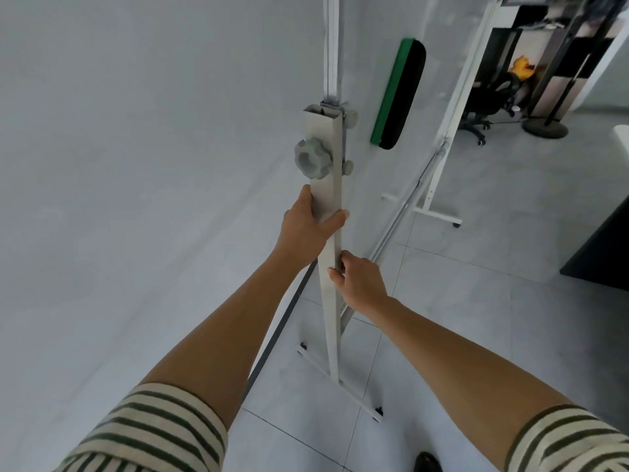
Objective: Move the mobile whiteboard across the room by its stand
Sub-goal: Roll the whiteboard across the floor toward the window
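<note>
The mobile whiteboard [371, 46] stands edge-on in front of me, its white face turned to the right. Its grey upright stand post [326, 155] runs down to a foot bar with castors [337, 383]. My left hand [308, 228] grips the post just below a grey adjusting knob [313, 159]. Lower on the same post, my right hand [357, 282] is closed around it from the right side. A green and black eraser [398, 93] sticks to the board face.
A white wall fills the left. The board's far leg [437, 214] rests on the grey tiled floor. Behind it are a black office chair [490, 100], shelving, and a round stand base [544, 126]. A dark cabinet [602, 253] sits at the right edge.
</note>
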`<state>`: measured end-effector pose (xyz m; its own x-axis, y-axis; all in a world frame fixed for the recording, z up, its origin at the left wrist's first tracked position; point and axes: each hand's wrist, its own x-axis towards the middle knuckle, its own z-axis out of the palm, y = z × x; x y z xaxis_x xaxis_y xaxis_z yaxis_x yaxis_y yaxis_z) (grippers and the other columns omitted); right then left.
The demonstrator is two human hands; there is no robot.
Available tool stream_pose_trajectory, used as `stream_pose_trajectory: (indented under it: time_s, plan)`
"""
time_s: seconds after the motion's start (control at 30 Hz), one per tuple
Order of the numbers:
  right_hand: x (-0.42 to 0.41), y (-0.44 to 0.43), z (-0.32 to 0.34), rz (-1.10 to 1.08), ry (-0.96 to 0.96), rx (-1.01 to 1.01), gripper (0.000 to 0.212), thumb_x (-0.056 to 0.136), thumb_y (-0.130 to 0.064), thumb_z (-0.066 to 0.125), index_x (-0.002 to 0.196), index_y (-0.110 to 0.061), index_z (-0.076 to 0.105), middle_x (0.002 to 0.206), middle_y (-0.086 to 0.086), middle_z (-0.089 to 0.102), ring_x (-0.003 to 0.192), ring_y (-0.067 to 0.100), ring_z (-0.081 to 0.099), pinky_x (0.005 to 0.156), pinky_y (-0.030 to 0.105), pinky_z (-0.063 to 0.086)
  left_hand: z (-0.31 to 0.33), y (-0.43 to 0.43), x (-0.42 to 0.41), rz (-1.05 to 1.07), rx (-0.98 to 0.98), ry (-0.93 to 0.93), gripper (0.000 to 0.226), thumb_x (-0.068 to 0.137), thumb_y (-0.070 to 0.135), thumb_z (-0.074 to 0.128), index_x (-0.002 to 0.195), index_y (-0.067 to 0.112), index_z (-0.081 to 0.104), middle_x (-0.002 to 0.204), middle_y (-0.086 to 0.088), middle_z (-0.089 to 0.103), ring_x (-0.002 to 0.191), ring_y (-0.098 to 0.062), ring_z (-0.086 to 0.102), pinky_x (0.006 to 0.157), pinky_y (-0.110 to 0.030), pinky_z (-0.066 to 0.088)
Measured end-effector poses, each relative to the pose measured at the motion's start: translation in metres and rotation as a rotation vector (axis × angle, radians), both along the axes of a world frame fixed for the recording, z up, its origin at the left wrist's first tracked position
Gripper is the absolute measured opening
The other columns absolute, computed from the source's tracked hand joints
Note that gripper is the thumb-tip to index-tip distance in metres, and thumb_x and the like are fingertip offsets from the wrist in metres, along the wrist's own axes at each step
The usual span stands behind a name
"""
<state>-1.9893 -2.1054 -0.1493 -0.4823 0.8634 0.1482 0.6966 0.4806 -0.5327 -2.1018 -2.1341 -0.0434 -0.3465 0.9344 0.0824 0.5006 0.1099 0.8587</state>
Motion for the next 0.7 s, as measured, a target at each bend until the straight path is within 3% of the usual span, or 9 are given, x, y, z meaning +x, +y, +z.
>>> stream_pose_trajectory:
  time_s: [0.2, 0.47, 0.7]
  plan:
    - [-0.009, -0.079, 0.000, 0.028, 0.000, -0.030, 0.030, 0.094, -0.035, 0.050, 0.103, -0.007, 0.057, 0.094, 0.009, 0.073, 0.082, 0.028, 0.069, 0.079, 0.033, 0.052, -0.004, -0.080, -0.008, 0.029, -0.008, 0.057, 0.049, 0.087, 0.040, 0.065, 0.125, 0.014, 0.046, 0.110, -0.003, 0.061, 0.095, -0.025, 0.058, 0.072, -0.028, 0.050]
    - [-0.003, -0.177, 0.003, 0.143, 0.010, -0.056, 0.031, 0.093, -0.034, 0.050, 0.107, -0.006, 0.057, 0.096, 0.011, 0.072, 0.086, 0.031, 0.067, 0.079, 0.032, 0.048, 0.006, -0.195, 0.004, 0.130, -0.044, 0.020, 0.050, 0.088, 0.034, 0.065, 0.129, 0.013, 0.045, 0.118, -0.009, 0.062, 0.107, -0.031, 0.059, 0.092, -0.046, 0.053]
    - [0.012, -0.279, -0.003, 0.261, 0.034, -0.030, 0.029, 0.093, -0.032, 0.051, 0.102, -0.006, 0.057, 0.090, 0.010, 0.072, 0.079, 0.032, 0.067, 0.070, 0.031, 0.044, 0.005, -0.311, 0.028, 0.243, -0.046, -0.066, 0.054, 0.084, 0.036, 0.066, 0.131, 0.016, 0.045, 0.121, -0.008, 0.062, 0.112, -0.031, 0.059, 0.099, -0.049, 0.052]
